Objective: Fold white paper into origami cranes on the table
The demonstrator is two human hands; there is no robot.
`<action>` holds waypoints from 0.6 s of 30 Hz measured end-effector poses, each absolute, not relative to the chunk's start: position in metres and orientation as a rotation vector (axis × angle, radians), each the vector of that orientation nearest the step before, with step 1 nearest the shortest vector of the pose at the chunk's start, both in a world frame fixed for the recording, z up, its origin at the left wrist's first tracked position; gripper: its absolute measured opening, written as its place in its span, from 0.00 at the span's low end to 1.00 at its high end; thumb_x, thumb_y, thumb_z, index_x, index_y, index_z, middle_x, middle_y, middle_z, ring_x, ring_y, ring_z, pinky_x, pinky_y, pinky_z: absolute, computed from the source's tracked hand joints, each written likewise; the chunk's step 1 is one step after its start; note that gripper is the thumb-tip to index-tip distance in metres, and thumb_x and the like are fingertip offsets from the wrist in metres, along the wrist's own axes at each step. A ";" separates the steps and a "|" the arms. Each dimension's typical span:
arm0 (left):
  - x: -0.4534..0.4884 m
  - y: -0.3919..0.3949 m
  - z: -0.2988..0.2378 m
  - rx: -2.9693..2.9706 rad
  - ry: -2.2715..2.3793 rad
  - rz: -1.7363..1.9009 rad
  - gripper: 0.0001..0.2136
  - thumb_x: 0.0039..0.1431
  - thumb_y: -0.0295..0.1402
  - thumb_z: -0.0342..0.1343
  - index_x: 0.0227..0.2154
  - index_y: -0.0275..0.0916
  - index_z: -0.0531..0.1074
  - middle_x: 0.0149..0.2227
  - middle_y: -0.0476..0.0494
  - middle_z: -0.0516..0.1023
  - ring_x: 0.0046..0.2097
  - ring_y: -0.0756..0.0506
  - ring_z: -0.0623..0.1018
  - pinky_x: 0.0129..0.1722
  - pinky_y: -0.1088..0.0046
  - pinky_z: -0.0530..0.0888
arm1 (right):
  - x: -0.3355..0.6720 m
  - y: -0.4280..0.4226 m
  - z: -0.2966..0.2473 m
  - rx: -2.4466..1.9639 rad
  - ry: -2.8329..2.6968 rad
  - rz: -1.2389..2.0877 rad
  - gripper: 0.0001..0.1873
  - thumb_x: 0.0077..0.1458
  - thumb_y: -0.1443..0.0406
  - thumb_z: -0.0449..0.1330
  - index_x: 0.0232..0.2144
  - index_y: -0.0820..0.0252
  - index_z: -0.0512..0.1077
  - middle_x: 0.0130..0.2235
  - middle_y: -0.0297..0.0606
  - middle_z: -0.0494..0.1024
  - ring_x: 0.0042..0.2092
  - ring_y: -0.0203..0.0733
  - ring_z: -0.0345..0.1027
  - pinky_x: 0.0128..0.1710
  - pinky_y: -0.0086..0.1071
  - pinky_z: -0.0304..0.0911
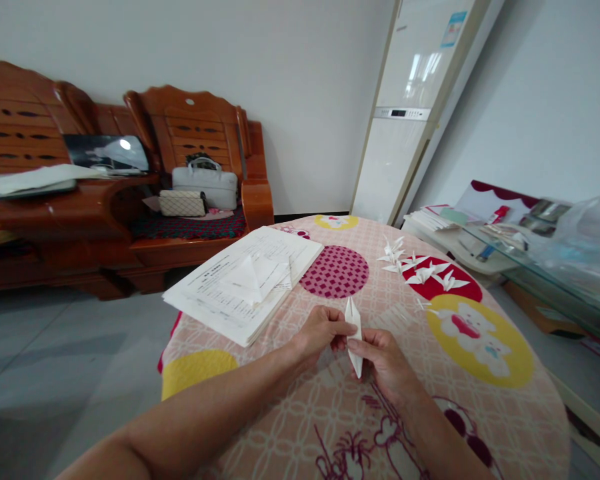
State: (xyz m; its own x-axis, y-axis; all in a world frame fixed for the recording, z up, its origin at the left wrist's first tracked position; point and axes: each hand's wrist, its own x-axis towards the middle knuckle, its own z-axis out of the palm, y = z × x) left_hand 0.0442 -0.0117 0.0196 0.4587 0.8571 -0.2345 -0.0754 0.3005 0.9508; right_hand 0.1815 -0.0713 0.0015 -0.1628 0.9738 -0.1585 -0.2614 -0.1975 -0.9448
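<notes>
A narrow white piece of folded paper, pointed at both ends, stands nearly upright between my two hands above the table. My left hand pinches its left edge, with the thumb across its front. On the lower right side, my right hand grips it between thumb and fingers. Several finished white paper cranes lie beyond my hands to the right. Left of them, a stack of printed sheets carries a folded paper triangle on top.
A patterned cloth covers the round table. To the right stands a glass-topped side table with papers and a plastic bag. Wooden chairs with bags on the seat line the back left, and a tall white air conditioner stands behind.
</notes>
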 end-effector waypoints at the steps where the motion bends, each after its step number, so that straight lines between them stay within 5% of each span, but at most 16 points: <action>1: 0.044 -0.011 0.019 1.069 0.886 0.736 0.12 0.41 0.32 0.62 0.14 0.36 0.63 0.13 0.51 0.67 0.16 0.55 0.64 0.17 0.79 0.57 | 0.182 -0.072 0.003 -1.042 -1.001 1.587 0.14 0.47 0.58 0.66 0.26 0.65 0.76 0.18 0.33 0.73 0.17 0.32 0.61 0.16 0.25 0.57; 13: 0.037 -0.006 0.016 1.116 0.862 0.660 0.12 0.41 0.36 0.64 0.18 0.34 0.68 0.15 0.50 0.69 0.17 0.54 0.67 0.18 0.80 0.61 | 0.189 -0.076 0.005 -1.201 -1.051 1.676 0.15 0.46 0.55 0.64 0.23 0.63 0.73 0.17 0.33 0.73 0.15 0.33 0.62 0.14 0.25 0.56; 18: 0.032 0.005 0.006 1.315 0.941 0.460 0.12 0.42 0.36 0.63 0.16 0.35 0.66 0.15 0.49 0.71 0.18 0.51 0.70 0.19 0.77 0.66 | 0.207 -0.072 0.005 -1.547 -1.436 0.946 0.14 0.48 0.62 0.62 0.16 0.60 0.68 0.15 0.31 0.68 0.18 0.33 0.61 0.16 0.25 0.54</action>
